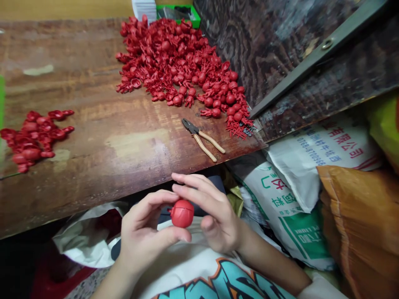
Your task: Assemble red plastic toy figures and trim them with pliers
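Note:
My left hand (146,228) pinches a round red plastic toy piece (182,214) between thumb and fingers, in front of my body. A seam runs across the piece, and a small nub sticks out on its left side. My right hand (215,211) is beside it, fingers stretched out and thumb apart; its fingertips reach close to the left fingers, and whether they touch the piece I cannot tell. Beyond my hands, pliers (199,137) with wrapped, pale handles lie on the wooden table (93,174).
A big heap of red plastic toy parts (174,54) covers the back of the table. A smaller pile (34,137) lies at left. Behind stands a green tray (195,18). Printed sacks (296,207) and an orange bag (361,224) crowd the right; a white bag (84,245) hangs below.

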### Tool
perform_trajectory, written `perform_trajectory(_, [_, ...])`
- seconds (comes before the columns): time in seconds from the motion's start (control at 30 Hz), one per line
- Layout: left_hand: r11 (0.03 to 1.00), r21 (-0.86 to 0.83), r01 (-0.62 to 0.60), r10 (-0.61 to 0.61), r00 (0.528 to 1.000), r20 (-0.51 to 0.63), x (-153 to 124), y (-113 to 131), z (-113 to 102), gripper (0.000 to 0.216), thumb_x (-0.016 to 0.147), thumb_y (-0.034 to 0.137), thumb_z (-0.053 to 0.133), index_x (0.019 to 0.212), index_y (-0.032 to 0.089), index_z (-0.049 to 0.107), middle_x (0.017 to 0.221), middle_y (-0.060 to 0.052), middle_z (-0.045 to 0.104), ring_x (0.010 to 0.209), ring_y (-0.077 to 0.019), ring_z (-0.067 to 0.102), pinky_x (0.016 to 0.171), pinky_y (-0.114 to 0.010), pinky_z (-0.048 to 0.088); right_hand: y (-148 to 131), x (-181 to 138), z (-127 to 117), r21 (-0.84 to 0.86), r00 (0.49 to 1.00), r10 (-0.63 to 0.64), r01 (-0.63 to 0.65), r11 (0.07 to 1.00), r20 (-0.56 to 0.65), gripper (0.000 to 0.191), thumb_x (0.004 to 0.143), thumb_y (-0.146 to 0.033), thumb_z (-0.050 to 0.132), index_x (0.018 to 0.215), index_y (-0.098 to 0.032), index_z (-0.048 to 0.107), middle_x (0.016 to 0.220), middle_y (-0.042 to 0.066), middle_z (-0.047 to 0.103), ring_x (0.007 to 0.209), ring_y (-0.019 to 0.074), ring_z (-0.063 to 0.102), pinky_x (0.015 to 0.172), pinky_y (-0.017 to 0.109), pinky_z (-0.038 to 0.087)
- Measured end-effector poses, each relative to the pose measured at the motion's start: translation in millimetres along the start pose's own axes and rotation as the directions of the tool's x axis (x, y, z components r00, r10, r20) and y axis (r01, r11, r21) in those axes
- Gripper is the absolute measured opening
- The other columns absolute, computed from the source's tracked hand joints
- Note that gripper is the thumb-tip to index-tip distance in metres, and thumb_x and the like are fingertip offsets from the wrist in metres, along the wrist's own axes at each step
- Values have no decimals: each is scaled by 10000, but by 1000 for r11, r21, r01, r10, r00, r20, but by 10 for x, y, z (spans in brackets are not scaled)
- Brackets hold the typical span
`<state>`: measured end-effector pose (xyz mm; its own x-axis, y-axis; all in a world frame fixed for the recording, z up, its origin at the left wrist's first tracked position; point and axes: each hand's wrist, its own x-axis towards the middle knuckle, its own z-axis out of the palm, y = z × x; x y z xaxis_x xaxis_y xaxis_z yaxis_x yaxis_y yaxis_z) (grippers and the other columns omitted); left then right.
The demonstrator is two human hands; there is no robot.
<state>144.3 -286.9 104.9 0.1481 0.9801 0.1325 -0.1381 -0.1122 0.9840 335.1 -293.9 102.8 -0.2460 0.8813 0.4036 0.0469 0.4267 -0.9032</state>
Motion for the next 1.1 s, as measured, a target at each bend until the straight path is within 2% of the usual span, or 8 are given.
perform_trajectory(0.1, [975,94,-203,197,978,65,45,10,-52,502,677,458,1004,1103,254,832,989,-55,854,891,-225,830,792,-286,692,-16,24,-32,93,1000,17,-17,996,-3,622,1003,-641,684,1489,-254,674,1469,137,729,1358,282,691,1160,464,556])
perform_trajectory(0.2, [884,233,-405,379,913,149,92,27,-104,468,733,480,966,1120,260,820,957,-39,841,842,-210,820,759,-295,694,-6,46,-7,136,998,-13,5,991,55,576,937,-541,820,1435,-271,718,1394,115,779,1277,280,747,1109,448,602])
perform_trajectory(0.33, [818,272,-506,455,860,233,120,43,-156,414,853,468,898,1207,280,794,914,-30,845,849,-230,828,779,-344,704,-3,37,80,167,998,-61,59,984,8,585,960,-483,814,1484,-257,684,1387,119,783,1306,282,741,1117,459,617])
perform_trajectory(0.7, [800,333,-499,437,865,246,77,11,-175,366,878,335,899,1200,227,764,978,-44,818,897,-227,801,815,-345,685,-130,28,146,242,996,68,-52,969,-57,409,1039,-373,738,1387,-158,747,1374,178,777,1313,254,744,1134,394,612])
perform_trajectory(0.83, [849,346,-400,342,914,217,18,-57,-188,436,809,261,955,1195,243,755,1093,-54,796,982,-220,786,831,-299,677,-22,9,116,196,994,69,-52,979,-83,295,1104,-320,618,1316,-190,776,1355,153,793,1269,229,763,1099,389,620])
perform_trajectory(0.97, [868,441,-227,128,962,242,-61,-95,-201,523,841,316,936,1298,259,690,1141,-71,802,1007,-231,809,852,-303,686,39,-3,111,9,969,84,-84,996,-231,335,1128,-348,517,1108,-169,800,1081,140,842,1023,216,806,900,336,649])
perform_trajectory(1.03, [866,453,-213,128,969,210,-74,-95,-171,532,855,316,927,1293,261,631,1137,-64,802,1000,-219,815,858,-306,688,56,9,113,-122,966,28,-61,991,-258,446,1126,-485,479,1065,-158,776,901,114,797,824,206,764,735,313,617])
perform_trajectory(1.1, [867,429,-255,191,964,187,-57,-86,-124,446,872,320,912,1168,260,583,1069,-37,782,950,-195,808,809,-292,685,74,39,112,-182,973,-5,-38,983,-233,562,1119,-605,422,1097,-149,749,789,74,742,682,182,704,622,287,563])
